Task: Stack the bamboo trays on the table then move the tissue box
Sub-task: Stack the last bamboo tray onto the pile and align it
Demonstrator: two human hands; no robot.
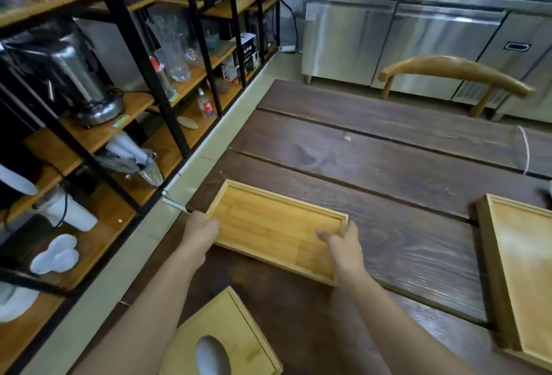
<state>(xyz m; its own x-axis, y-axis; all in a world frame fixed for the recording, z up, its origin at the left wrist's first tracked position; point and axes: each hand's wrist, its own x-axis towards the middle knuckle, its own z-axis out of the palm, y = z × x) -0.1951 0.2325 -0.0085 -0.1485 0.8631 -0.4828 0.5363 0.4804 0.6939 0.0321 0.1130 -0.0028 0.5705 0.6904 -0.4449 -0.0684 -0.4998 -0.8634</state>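
A small bamboo tray (pixel 268 225) lies on the dark wooden table (pixel 388 171) near its left edge. My left hand (pixel 199 232) grips the tray's left short end. My right hand (pixel 343 247) grips its right end, thumb inside the rim. A larger bamboo tray (pixel 519 270) lies at the right edge of the view, partly cut off. The bamboo tissue box (pixel 227 335), with white tissue in its oval slot, sits close to me between my forearms.
A black metal shelf unit with wooden boards (pixel 119 105) stands left of the table, holding glassware, a steel urn and white dishes. A wooden chair back (pixel 454 71) rises behind the table's far side. Steel counter cabinets (pixel 388 40) line the back.
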